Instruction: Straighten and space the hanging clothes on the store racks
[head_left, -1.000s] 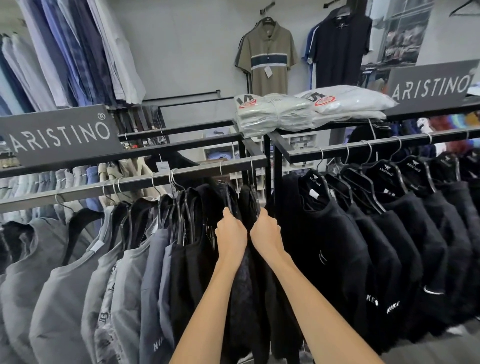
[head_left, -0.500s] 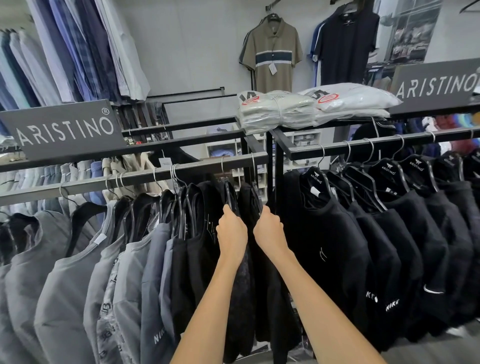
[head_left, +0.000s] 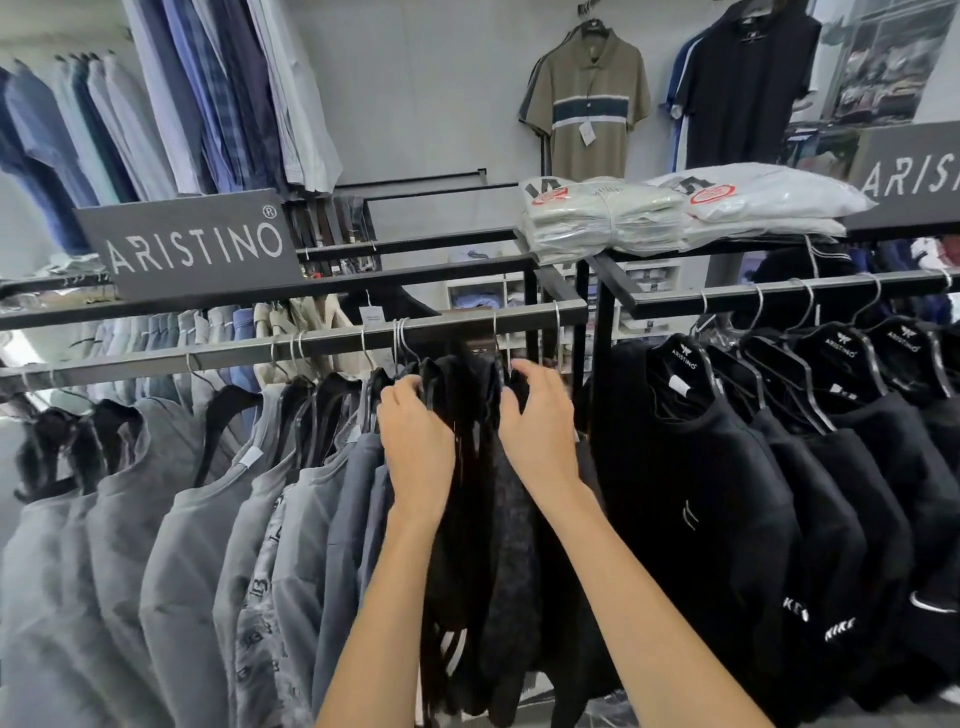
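A metal rail carries grey tops on the left and a tight bunch of black garments at its right end. My left hand grips the hanger shoulder on the left side of that black bunch. My right hand holds its curled fingers on the hanger shoulder at the bunch's right side. A gap shows between my hands where black fabric hangs. A second rail to the right holds evenly spaced black sweaters on black hangers.
Folded bagged shirts lie on top of the rack corner. Grey ARISTINO signs stand on the racks. Polo shirts hang on the back wall, and blue shirts hang high at the left.
My hands have spread apart on the black bunch, the left going left and the right going right, and both sit higher near the hanger tops.
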